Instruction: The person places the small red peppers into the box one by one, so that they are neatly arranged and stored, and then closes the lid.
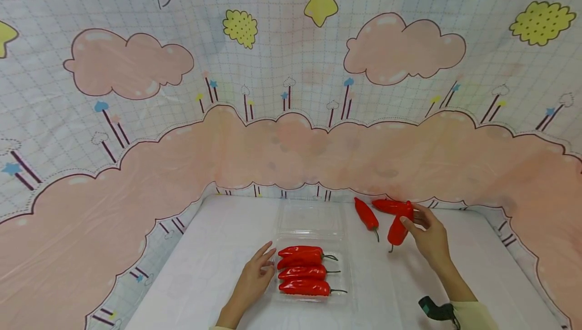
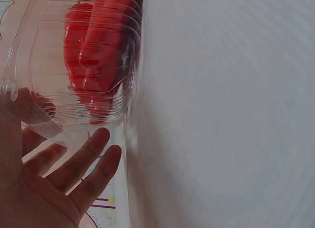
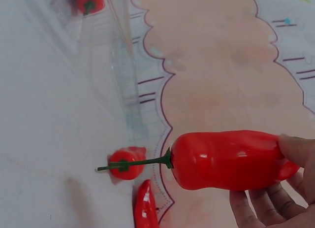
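Observation:
My right hand (image 1: pixel 430 235) pinches a red pepper (image 3: pixel 224 160) near its pointed end, thumb on one side and fingers on the other. The pepper's green stem points away from the hand in the right wrist view. Below it in that view lie two more red peppers, one with its stem end (image 3: pixel 125 164) facing the camera. At the left side of a clear plastic box (image 1: pixel 347 269) is my left hand (image 1: pixel 252 278), its fingers spread and loosely bent at the wall. Several red peppers (image 1: pixel 303 272) lie side by side in the box, stems to the right.
The box's clear lid (image 1: pixel 311 220) is folded open toward the back. Two loose peppers, one slanting (image 1: pixel 366 214) and one lying sideways (image 1: pixel 386 206), are at the table's back right. A dark strap-like device (image 1: pixel 435 310) is by the right sleeve. A patterned cloth (image 1: pixel 291 153) hangs behind the white table.

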{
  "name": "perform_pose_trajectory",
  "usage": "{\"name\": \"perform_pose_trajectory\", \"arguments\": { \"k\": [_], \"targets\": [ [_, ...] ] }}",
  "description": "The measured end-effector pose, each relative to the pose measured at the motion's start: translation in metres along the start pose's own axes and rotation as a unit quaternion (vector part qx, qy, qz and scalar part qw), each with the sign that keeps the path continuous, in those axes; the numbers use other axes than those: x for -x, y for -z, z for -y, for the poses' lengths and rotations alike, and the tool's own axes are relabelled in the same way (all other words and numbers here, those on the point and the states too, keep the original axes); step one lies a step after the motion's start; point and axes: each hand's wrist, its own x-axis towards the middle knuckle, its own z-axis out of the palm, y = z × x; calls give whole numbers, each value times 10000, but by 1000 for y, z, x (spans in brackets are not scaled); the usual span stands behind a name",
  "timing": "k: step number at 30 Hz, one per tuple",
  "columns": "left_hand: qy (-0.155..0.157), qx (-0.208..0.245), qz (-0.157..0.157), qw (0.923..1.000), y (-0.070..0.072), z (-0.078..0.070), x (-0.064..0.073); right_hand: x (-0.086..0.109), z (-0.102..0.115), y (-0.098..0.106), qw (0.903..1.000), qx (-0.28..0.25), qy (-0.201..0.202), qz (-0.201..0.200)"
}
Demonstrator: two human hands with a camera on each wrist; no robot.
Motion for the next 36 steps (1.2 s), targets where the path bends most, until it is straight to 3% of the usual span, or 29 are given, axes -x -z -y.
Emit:
{"name": "perform_pose_trajectory", "arguments": {
  "k": [10, 24, 36],
  "targets": [
    [6, -49, -41, 10000, 0, 0, -1, 11, 13, -5, 9998, -179, 86, 2],
    [64, -20, -30, 10000, -1, 0, 0, 26, 24, -15, 9951, -656, 734, -83],
    [15, -101, -58, 9999, -2, 1, -1, 34, 36, -23, 9908, -862, 1044, -49]
  ]
}}
